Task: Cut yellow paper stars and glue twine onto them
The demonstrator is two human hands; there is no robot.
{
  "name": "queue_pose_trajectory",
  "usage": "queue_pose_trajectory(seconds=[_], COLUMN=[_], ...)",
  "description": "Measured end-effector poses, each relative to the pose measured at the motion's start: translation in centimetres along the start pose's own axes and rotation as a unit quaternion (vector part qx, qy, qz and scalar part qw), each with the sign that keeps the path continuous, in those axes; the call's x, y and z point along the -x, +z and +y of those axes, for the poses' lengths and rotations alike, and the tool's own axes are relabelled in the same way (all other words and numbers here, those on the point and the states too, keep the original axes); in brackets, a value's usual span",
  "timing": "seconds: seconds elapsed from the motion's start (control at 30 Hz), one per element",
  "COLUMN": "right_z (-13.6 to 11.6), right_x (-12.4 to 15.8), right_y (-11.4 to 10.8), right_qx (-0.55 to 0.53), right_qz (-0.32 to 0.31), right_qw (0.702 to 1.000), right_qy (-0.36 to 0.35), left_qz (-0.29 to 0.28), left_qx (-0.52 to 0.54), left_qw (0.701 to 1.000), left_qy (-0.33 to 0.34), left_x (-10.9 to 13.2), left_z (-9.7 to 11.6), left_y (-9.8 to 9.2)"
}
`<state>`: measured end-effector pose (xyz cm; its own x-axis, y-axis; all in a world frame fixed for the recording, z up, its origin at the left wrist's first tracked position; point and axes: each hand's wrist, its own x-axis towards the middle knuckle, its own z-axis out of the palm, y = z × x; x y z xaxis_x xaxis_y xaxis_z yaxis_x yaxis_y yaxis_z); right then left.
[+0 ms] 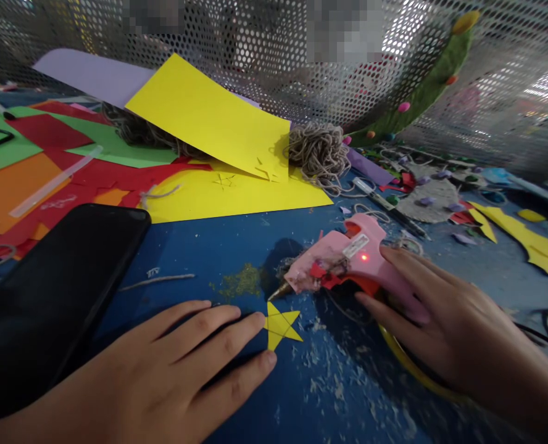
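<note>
A small yellow paper star [279,325] with dark drawn lines lies on the blue table. My left hand [195,364] rests flat beside it, fingers stretched out, the index fingertip at the star's left point. In my right hand [454,320] is a pink glue gun [343,253], its red light lit. The gun's metal nozzle points down left and meets or nearly meets the star's top point; I cannot tell which. Bits of red paper and glue strings cling to the gun's front. Left of the nozzle is a patch of gold-green glitter [242,280].
A black phone [65,296] lies at the left, near coloured paper sheets and a clear glue stick [56,180]. Behind are yellow sheets [218,117] and a tangle of grey yarn [318,151]. A perforated metal screen [265,68] stands at the back. Paper scraps litter the right.
</note>
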<state>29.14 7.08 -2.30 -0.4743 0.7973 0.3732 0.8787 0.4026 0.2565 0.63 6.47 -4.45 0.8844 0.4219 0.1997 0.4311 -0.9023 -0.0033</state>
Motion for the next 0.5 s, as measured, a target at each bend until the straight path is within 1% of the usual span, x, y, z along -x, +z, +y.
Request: queue_pose_trajectory(seconds=[0.2, 0.5], right_z=[-0.04, 0.18], right_x=[-0.06, 0.33], right_y=[-0.10, 0.04], right_qx=[-0.015, -0.018], right_qz=[0.000, 0.002], right_qw=[1.000, 1.000], right_qy=[0.001, 0.009], left_qz=[-0.001, -0.008], left_qx=[0.020, 0.018], left_qw=[1.000, 1.000], left_qy=[-0.004, -0.012], left_x=[0.04, 0.08], left_z=[0.04, 0.17], left_y=[0.09, 0.03])
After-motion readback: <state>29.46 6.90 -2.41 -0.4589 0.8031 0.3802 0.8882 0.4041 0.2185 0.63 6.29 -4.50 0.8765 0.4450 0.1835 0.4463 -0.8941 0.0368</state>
